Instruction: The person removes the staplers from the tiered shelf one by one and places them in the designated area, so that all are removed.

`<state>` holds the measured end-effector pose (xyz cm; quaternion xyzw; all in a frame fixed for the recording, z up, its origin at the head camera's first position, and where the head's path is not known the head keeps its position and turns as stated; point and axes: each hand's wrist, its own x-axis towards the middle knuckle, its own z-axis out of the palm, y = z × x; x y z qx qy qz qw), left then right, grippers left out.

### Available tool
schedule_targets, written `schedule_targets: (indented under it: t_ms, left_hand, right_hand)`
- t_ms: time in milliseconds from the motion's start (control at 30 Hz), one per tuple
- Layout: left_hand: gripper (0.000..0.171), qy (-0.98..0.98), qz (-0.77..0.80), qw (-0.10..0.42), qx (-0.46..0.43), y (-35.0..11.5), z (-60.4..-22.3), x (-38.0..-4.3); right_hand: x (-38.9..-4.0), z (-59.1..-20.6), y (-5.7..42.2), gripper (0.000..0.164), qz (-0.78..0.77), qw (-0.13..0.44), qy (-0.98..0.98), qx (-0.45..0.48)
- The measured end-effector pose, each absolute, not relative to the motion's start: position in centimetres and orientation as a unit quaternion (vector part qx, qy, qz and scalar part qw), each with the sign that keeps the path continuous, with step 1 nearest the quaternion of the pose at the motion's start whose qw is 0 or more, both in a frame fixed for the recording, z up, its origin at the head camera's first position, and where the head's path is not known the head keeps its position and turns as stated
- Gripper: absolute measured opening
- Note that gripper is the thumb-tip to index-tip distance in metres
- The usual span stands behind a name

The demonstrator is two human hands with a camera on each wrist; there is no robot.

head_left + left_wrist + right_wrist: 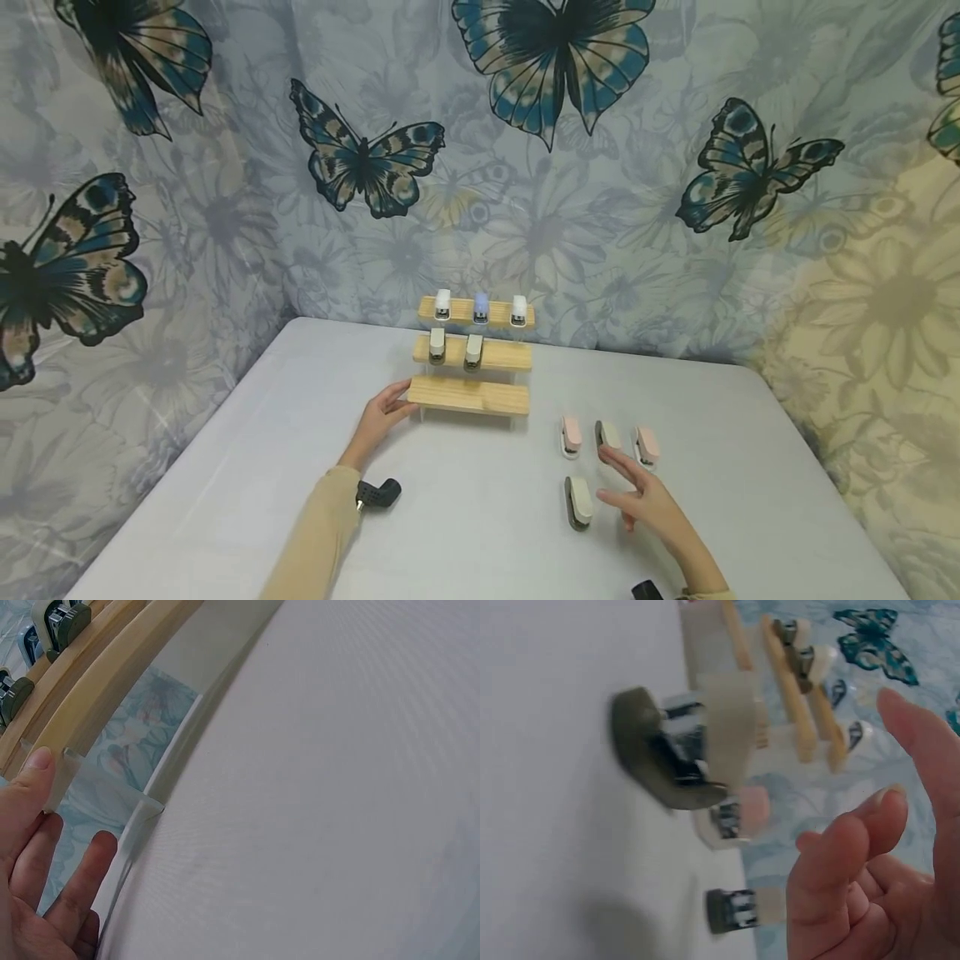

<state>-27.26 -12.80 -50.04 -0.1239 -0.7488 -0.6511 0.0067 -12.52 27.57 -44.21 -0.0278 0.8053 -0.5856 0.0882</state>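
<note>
My left hand (380,417) pinches the left end of the bottom step of a three-tier wooden display shelf (468,396). In the left wrist view, the thumb (41,769) lies on the step's edge. My right hand (647,502) hovers over the table holding nothing, its fingers apart and partly bent. Just left of it lies a cream-and-dark-green mini stapler (578,502), large in the right wrist view. Beyond the fingertips stand another cream stapler (608,435), partly hidden, and two pink staplers, one left (572,435) and one right (647,445).
On the top tier stand a blue stapler (481,307) and two white ones, left (442,303) and right (519,309). The middle tier carries two cream staplers (437,345). The white table (465,517) meets a butterfly-patterned backdrop (555,250) behind the shelf.
</note>
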Motion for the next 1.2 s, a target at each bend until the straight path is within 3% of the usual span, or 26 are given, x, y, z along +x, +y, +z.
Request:
schedule_targets:
  t_ms: [200, 500, 833, 1200]
  left_hand:
    - [0.054, -0.753, -0.645, 0.007, -0.131, -12.4, -48.3, -26.2]
    - [0.056, -0.760, -0.637, 0.018, -0.128, -12.7, -50.7, -27.9]
    - [0.055, -0.759, -0.640, 0.021, -0.117, -13.2, -51.3, -27.7]
    - [0.056, -0.760, -0.638, 0.022, -0.124, -13.3, -51.2, -28.0]
  right_hand:
    - [-14.7, -42.1, 27.5, 0.058, -0.589, 0.049, 0.798, -0.117]
    - [-21.2, -39.1, 22.9, 0.059, -0.567, 0.068, 0.802, -0.173]
    - [-25.9, -39.9, 18.7, 0.064, -0.603, 0.092, 0.780, -0.143]
    - [-28.2, -40.9, 13.7, 0.078, -0.649, 0.076, 0.746, -0.131]
